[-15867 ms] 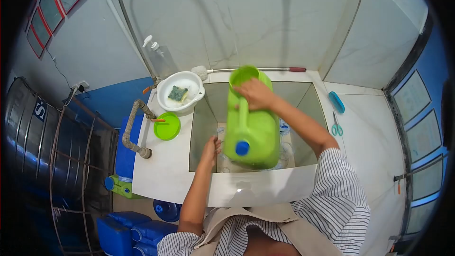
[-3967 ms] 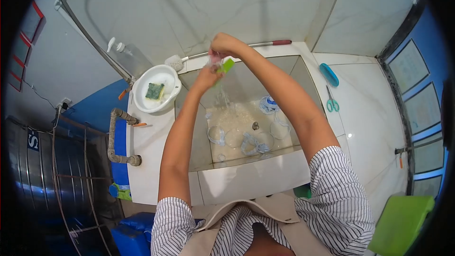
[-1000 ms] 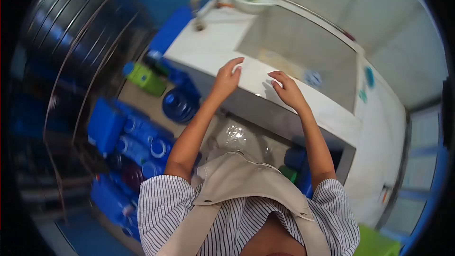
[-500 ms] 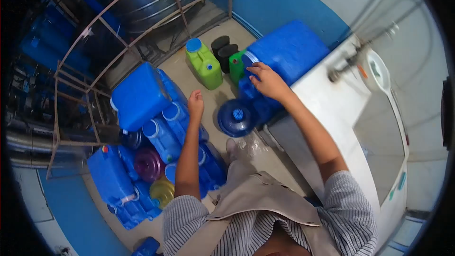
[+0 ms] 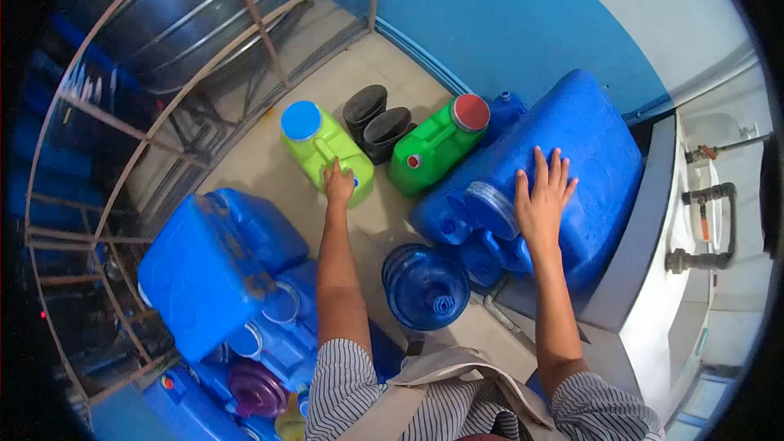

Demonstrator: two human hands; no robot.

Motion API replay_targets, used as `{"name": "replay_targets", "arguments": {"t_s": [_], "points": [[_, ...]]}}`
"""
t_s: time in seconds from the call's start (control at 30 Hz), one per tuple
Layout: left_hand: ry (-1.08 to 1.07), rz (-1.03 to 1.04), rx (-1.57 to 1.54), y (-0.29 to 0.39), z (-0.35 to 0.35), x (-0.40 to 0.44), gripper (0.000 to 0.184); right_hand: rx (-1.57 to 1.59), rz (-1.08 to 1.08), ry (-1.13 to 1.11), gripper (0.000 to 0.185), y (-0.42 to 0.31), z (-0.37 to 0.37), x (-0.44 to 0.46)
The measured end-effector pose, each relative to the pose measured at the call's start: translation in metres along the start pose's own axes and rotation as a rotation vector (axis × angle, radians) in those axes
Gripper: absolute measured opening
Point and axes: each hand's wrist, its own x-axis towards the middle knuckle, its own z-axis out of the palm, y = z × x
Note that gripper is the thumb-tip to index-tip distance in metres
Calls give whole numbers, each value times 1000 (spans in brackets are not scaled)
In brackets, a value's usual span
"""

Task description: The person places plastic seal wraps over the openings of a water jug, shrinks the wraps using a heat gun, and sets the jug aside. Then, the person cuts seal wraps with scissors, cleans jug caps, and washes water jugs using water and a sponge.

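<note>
Well, the left hand (image 5: 339, 183), its grip half curled, is at the handle of the lime-green jerrycan (image 5: 329, 147) on the floor (image 5: 351, 72), left of the black boots (image 5: 365, 108); I can't tell whether it holds on. The right hand (image 5: 543, 204) spreads wide open against the big blue jerrycan (image 5: 592, 155), clutching nothing.

The tiled floor (image 5: 392, 65) is beige with pale joints. On it stand a lime jug (image 5: 314, 151) with a blue lid, two black boots (image 5: 377, 121) just beside it, and a green jug (image 5: 434, 151) with a red lid. Nearer the wearer, a round blue bottle (image 5: 418, 284) stands on the tiles. Blue jugs (image 5: 269, 233) crowd the left side, a purple bottle (image 5: 257, 388) among them; its base is hidden.
</note>
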Motion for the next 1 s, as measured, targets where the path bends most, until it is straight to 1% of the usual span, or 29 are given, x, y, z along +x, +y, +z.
{"name": "replay_targets", "arguments": {"t_s": [0.03,0.1,0.13,0.23,0.27,0.3,0.33,0.37,0.43,0.5,0.53,0.57,0.63,0.67,0.7,0.73,0.77,0.8,0.83,0.87,0.9,0.97,1.0], "points": [[-9,10,-6,8,-2,5,59,5,0,-8,48,-1,0,0],[-93,-400,-135,11,-4,8,61,2,5,-21,48,-2,2,2],[-100,-400,-134,11,-2,3,61,-1,18,-26,48,-2,1,4],[-265,-415,-206,-10,8,-23,53,-1,23,-24,48,-8,1,3],[-243,-450,-261,-17,24,-38,50,-20,16,-11,48,-8,0,4],[-97,-540,-461,-28,46,-59,47,-10,21,-13,48,-10,-3,0],[95,-601,-717,-39,65,-77,44,52,3,-12,48,-10,-8,-2],[229,-640,-913,-45,74,-89,41,106,-16,-4,48,-8,-19,-1],[163,-521,-861,9,-35,-119,37,256,-59,-28,47,-13,-45,-11],[41,-655,-711,8,-81,-127,31,436,-112,-57,47,-18,-78,-23],[87,-618,-650,21,-111,-138,30,550,-106,-120,47,-20,-102,-26],[135,-571,-592,37,-145,-147,29,643,-142,-124,46,-19,-125,-31],[20,-509,-565,37,-209,-163,30,792,-214,-154,45,0,-185,-37],[80,-430,-428,60,-252,-180,22,820,-252,-142,45,18,-208,-41],[93,-302,-746,91,-299,-202,15,896,-285,-105,45,36,-229,-45],[62,-334,-701,113,-337,-209,14,908,-298,-120,45,60,-251,-47],[15,-297,-609,162,-392,-236,17,918,-312,-131,44,89,-272,-51],[42,-191,-691,217,-439,-269,18,917,-296,-109,43,121,-288,-61],[41,-151,-579,253,-477,-293,21,917,-290,-74,43,155,-303,-70],[69,-40,-572,284,-507,-315,22,928,-261,-74,41,196,-317,-79],[94,65,-556,317,-532,-334,23,904,-209,-136,39,243,-326,-86],[156,238,-519,384,-568,-375,27,730,-160,60,38,343,-317,-109],[146,306,-505,414,-584,-392,30,768,-31,38,37,394,-322,-125]]}}
